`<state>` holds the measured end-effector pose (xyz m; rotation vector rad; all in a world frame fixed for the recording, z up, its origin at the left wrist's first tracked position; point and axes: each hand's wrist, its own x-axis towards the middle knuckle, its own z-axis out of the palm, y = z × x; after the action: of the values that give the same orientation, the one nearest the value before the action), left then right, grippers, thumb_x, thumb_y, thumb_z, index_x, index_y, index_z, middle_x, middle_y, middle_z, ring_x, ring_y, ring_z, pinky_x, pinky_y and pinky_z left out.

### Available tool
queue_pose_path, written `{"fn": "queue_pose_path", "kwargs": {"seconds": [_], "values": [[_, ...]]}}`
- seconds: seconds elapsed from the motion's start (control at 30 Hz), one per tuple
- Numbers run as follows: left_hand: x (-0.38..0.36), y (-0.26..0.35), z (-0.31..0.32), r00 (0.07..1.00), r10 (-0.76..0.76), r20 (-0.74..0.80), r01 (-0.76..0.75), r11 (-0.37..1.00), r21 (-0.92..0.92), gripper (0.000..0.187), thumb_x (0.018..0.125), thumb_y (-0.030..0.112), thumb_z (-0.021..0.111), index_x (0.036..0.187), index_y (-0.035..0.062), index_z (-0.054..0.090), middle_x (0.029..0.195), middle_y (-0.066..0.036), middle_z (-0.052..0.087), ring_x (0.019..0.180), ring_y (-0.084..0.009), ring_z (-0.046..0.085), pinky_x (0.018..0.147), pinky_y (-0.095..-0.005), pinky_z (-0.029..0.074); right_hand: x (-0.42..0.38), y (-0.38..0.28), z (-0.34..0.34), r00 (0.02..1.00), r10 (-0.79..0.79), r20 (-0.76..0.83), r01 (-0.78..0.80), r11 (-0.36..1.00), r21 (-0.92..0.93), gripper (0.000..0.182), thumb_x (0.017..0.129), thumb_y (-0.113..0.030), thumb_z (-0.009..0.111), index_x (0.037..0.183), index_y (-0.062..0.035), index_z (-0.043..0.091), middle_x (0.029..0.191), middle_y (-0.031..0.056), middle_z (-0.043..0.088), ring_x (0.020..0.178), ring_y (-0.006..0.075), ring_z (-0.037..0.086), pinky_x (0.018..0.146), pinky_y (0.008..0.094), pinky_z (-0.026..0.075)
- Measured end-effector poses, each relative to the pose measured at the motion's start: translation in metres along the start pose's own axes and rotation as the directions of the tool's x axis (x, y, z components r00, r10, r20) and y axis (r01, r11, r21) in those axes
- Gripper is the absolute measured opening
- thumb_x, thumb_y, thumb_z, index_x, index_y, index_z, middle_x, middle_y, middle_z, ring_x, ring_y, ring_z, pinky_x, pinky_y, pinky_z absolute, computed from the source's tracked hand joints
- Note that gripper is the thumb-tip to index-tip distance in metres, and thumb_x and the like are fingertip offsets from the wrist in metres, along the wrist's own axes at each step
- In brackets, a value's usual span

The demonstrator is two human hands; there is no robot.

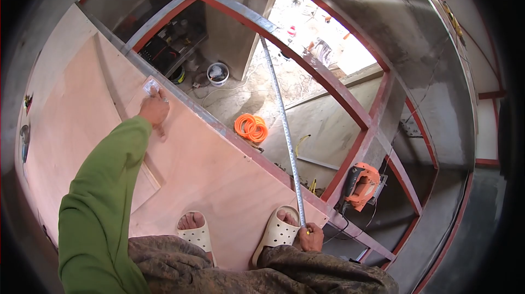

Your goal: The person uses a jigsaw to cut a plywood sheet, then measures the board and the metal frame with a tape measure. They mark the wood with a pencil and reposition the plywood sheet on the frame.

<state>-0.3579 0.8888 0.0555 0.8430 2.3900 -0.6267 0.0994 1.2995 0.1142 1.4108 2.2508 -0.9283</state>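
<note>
at the edge of a plywood sheet (202, 184), just beside the person's right sandal (275, 234), the right hand (311, 237) is closed around the near end of a tape measure (287, 133). the fingers are curled in tight, and their grip hides that end of the tape. from there the pale blade runs out straight over the open gap in the metal frame (342, 96), up to the bar on the far side; whether its tip touches that bar or only passes close to it cannot be told.

the left arm, in a green sleeve (98, 206), reaches out well apart from the right one, over the plywood. the left hand (154, 109) is near the edge of the sheet, its fingers at a small pale packet (151, 85); whether they grip it or only rest against it cannot be told.

the left sandal (197, 236) stands on the same sheet, and patterned trousers (180, 261) cover the person's legs. to the right of the tape, an orange power saw (362, 186) lies on the frame. down below, through the gap, a coil of orange hose (251, 128) and a white bucket (217, 74) sit on the floor (224, 100).
</note>
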Motion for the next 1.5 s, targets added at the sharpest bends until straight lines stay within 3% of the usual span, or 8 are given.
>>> {"fn": "queue_pose_path", "kwargs": {"seconds": [0.07, 0.5, 0.6, 1.0, 1.2, 1.3, 1.37, 1.5], "values": [[0.002, 0.004, -0.007, 0.993, -0.094, 0.073, 0.1, 0.991, -0.093, 0.138, 0.034, 0.04, 0.098, 0.137, -0.0237, 0.032, 0.141, -0.05, 0.026, 0.126, -0.0492, 0.05, 0.09, -0.0485, 0.052, 0.001, -0.001, 0.0, 1.0, -0.005, 0.001, 0.005, 1.0, -0.02, 0.035, 0.077, -0.022, 0.063, 0.098, 0.0053, 0.069, 0.082, 0.0234, 0.07, 0.077, 0.0273, 0.07, 0.076, 0.0377, 0.053], [-0.002, 0.005, -0.011, 0.995, -0.078, 0.069, 0.083, 0.994, -0.068, 0.147, 0.032, 0.041, 0.099, 0.14, -0.0238, 0.024, 0.142, -0.05, 0.026, 0.128, -0.0489, 0.049, 0.093, -0.0467, 0.051, 0.003, 0.009, 0.005, 0.996, -0.077, -0.053, 0.076, 0.997, -0.011, 0.033, 0.076, -0.021, 0.063, 0.095, 0.0051, 0.07, 0.07, 0.0135, 0.066, 0.064, 0.0188, 0.061, 0.065, 0.0339, 0.05], [-0.005, 0.004, -0.016, 0.995, -0.063, 0.074, 0.068, 0.995, -0.067, 0.148, 0.031, 0.049, 0.097, 0.135, -0.0287, 0.025, 0.135, -0.056, 0.025, 0.11, -0.0492, 0.061, 0.092, -0.0403, 0.053, 0.004, 0.006, 0.003, 1.0, -0.013, -0.01, 0.013, 1.0, -0.019, 0.036, 0.076, -0.023, 0.063, 0.098, 0.0051, 0.07, 0.081, 0.0234, 0.069, 0.077, 0.0297, 0.069, 0.077, 0.0387, 0.053], [0.009, -0.006, 0.022, 0.999, -0.032, -0.042, 0.031, 0.999, -0.017, 0.147, 0.032, 0.05, 0.095, 0.137, -0.0261, 0.026, 0.136, -0.053, 0.03, 0.107, -0.0469, 0.063, 0.085, -0.042, 0.055, 0.001, 0.007, 0.002, 0.997, -0.061, -0.037, 0.062, 0.998, 0.002, 0.033, 0.076, -0.021, 0.066, 0.097, 0.0048, 0.071, 0.081, 0.0223, 0.07, 0.076, 0.0247, 0.069, 0.074, 0.0366, 0.053], [-0.025, -0.003, -0.01, 0.989, -0.142, -0.043, 0.134, 0.98, -0.145, 0.15, 0.031, 0.052, 0.095, 0.143, -0.0182, 0.024, 0.14, -0.047, 0.032, 0.107, -0.0411, 0.064, 0.084, -0.0405, 0.055, 0.021, 0.043, -0.03, 0.978, -0.169, 0.125, 0.165, 0.985, 0.043, 0.032, 0.077, -0.019, 0.069, 0.098, 0.0049, 0.071, 0.081, 0.0188, 0.071, 0.075, 0.0223, 0.068, 0.072, 0.0348, 0.053], [-0.04, -0.007, -0.01, 0.987, -0.1, -0.129, 0.082, 0.987, -0.14, 0.142, 0.043, 0.062, 0.089, 0.146, -0.0131, 0.025, 0.146, -0.039, 0.032, 0.108, -0.0409, 0.06, 0.09, -0.0434, 0.051, 0.033, 0.051, -0.058, 0.962, -0.18, 0.207, 0.179, 0.984, 0.025, 0.032, 0.077, -0.019, 0.069, 0.098, 0.0052, 0.071, 0.084, 0.0191, 0.071, 0.076, 0.0235, 0.068, 0.073, 0.035, 0.052], [-0.042, -0.014, -0.002, 0.987, -0.124, -0.106, 0.099, 0.972, -0.214, 0.135, 0.049, 0.07, 0.083, 0.148, -0.0047, 0.03, 0.153, -0.027, 0.03, 0.125, -0.0379, 0.049, 0.099, -0.0474, 0.046, 0.034, 0.05, -0.073, 0.939, -0.254, 0.233, 0.265, 0.964, -0.016, 0.033, 0.076, -0.019, 0.069, 0.098, 0.0052, 0.07, 0.085, 0.019, 0.07, 0.077, 0.0244, 0.068, 0.073, 0.0352, 0.052], [-0.037, -0.026, 0.009, 0.98, -0.118, -0.16, 0.074, 0.964, -0.256, 0.12, 0.066, 0.078, 0.068, 0.149, -0.0024, 0.032, 0.153, -0.025, 0.033, 0.126, -0.0385, 0.047, 0.099, -0.0506, 0.045, 0.035, 0.05, -0.084, 0.871, -0.414, 0.266, 0.448, 0.89, -0.082, 0.032, 0.073, -0.018, 0.068, 0.095, 0.0047, 0.069, 0.081, 0.0193, 0.067, 0.076, 0.0292, 0.067, 0.072, 0.0362, 0.051]]}}
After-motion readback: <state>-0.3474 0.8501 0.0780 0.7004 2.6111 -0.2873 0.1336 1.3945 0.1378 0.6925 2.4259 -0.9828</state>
